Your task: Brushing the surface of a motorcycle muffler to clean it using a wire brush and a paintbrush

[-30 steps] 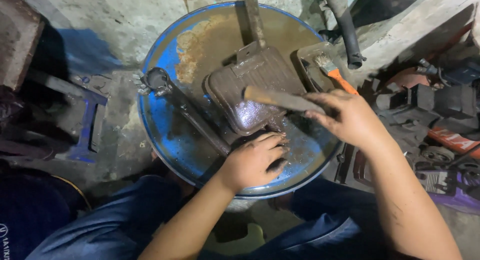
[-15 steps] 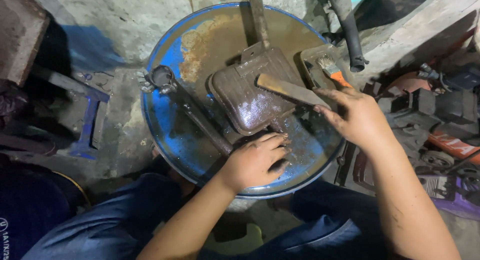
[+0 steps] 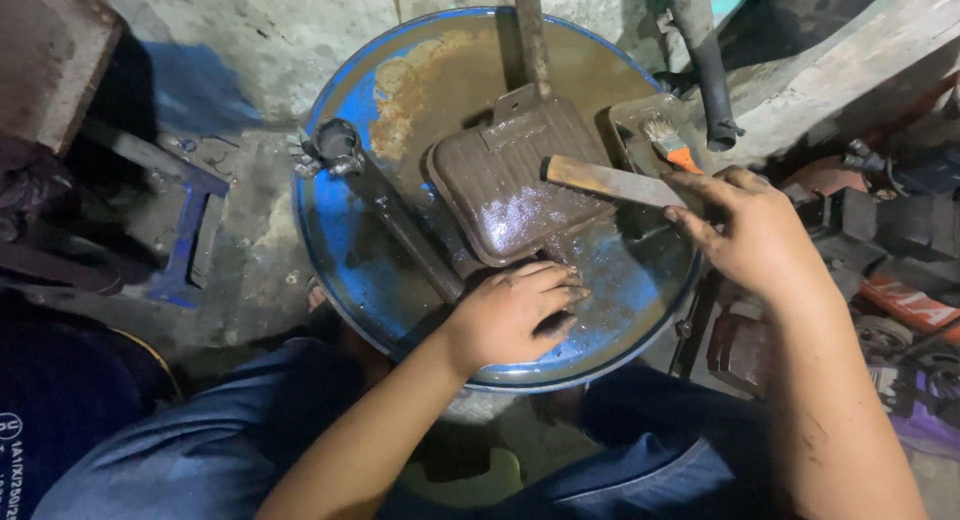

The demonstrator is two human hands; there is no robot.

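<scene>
Rusty blue drum lid (image 3: 400, 90) serves as the work surface. Ribbed square metal plate (image 3: 515, 180) lies near its centre, wet w/ oily sheen. Left hand (image 3: 510, 315) presses flat on the lid just below the plate's near corner, fingers spread, grip released. Right hand (image 3: 755, 230) has its grip clenched on a worn flat brush (image 3: 610, 180), tip over the plate's right edge. Small tray w/ orange-handled brush (image 3: 672, 145) sits behind; long dark wrench (image 3: 385, 205) lies left of plate.
</scene>
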